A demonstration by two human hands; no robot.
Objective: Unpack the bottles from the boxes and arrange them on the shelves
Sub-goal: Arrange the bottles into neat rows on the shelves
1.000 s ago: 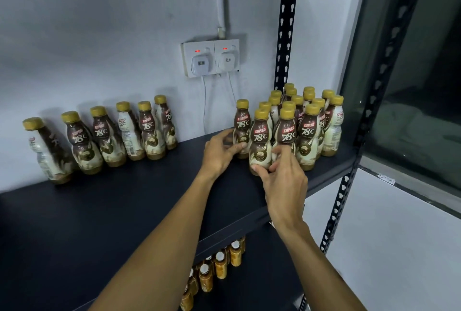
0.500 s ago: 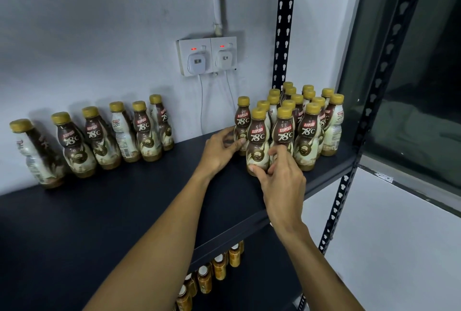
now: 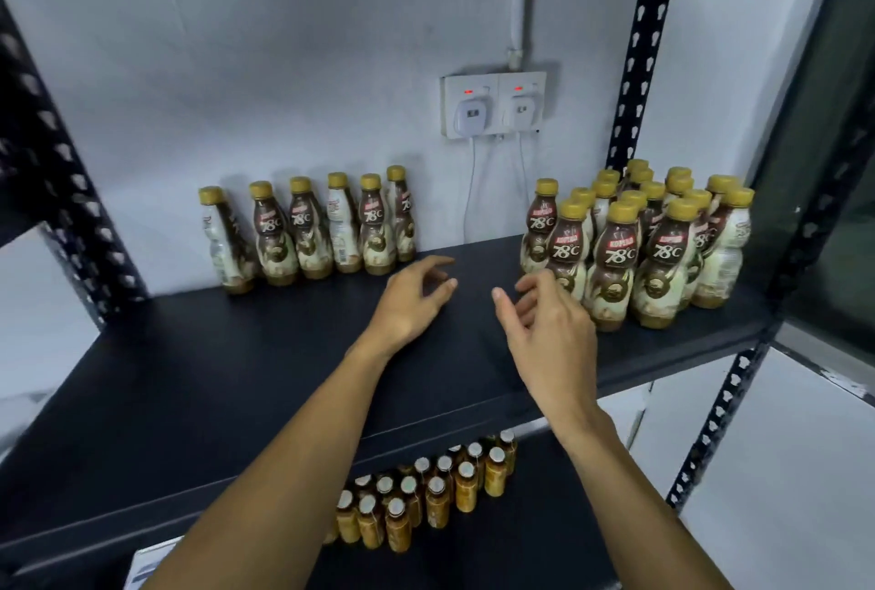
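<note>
Stocking the shelf (image 3: pixel 213 400): underway, hands free.
The left hand (image 3: pixel 412 300) and right hand (image 3: pixel 549 333) hover loosely spread, gripping nothing; 6 bottles (image 3: pixel 308 234) and a tight cluster (image 3: pixel 653 253) stand placed; boxes unseen, so perhaps more remains.

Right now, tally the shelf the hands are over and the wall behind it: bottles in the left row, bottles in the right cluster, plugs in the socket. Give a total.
Left row bottles: 6
Right cluster bottles: 16, by visible caps
Plugs: 2
Total: 24
</note>
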